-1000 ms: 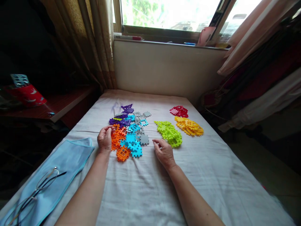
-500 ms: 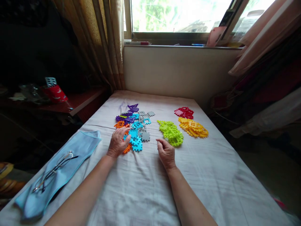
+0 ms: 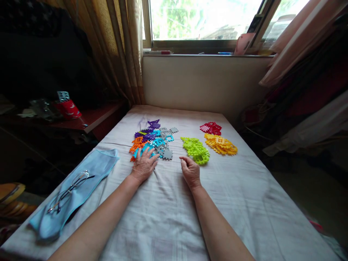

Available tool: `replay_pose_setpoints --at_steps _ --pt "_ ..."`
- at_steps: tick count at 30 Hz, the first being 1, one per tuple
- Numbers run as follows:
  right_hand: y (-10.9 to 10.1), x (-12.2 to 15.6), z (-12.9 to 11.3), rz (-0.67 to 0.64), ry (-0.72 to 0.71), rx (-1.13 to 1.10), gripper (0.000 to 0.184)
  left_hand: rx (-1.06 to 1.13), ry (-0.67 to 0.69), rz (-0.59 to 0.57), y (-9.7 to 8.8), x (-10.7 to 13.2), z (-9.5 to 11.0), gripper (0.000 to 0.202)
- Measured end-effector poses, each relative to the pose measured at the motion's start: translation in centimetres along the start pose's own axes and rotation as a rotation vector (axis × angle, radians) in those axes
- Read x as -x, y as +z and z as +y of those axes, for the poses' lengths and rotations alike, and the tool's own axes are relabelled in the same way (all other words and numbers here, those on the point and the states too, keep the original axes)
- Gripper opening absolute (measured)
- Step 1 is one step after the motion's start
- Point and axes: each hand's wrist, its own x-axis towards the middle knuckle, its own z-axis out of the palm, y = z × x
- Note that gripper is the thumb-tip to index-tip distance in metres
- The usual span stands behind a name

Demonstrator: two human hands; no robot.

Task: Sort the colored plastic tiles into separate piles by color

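My left hand (image 3: 143, 166) lies spread, palm down, with its fingertips on light-blue interlocking plastic pieces (image 3: 141, 149). Orange pieces (image 3: 138, 143) are beside them on the left, purple pieces (image 3: 148, 135) behind, and grey pieces (image 3: 168, 154) to the right. Near the lime-green pile (image 3: 196, 148), my right hand (image 3: 191, 172) rests on the sheet with its fingers curled closed. Whatever it may hold is hidden. Farther right are a yellow pile (image 3: 220, 144) and a red pile (image 3: 211, 128) of similar pieces.
A pale sheet (image 3: 163, 217) covers the bed-like surface. Eyeglasses (image 3: 71, 189) lie on a light-blue cloth (image 3: 104, 159) at left. Beyond that edge, a red cup (image 3: 69, 109) stands on a dark red table (image 3: 102, 117). A wall and window are at the far end.
My left hand has shifted right and flattened over the blue pieces. Blue and orange pieces near it have moved away from me and left. My right hand stays closed in about the same place.
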Motion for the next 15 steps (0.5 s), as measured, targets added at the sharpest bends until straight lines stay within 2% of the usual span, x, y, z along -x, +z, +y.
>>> replay_pose_setpoints --at_steps 5,12,15 --pt "0.1 -0.1 0.1 -0.002 0.019 -0.005 0.038 -0.017 -0.06 0.08 0.3 0.6 -1.7 0.036" --pt "-0.1 0.1 0.0 -0.02 0.007 -0.02 0.037 0.013 -0.013 0.314 0.2 3.0 -2.1 0.036" --pt "-0.3 0.4 0.0 -0.04 0.0 -0.026 0.036 -0.006 -0.04 0.325 0.3 3.5 -2.3 0.036"
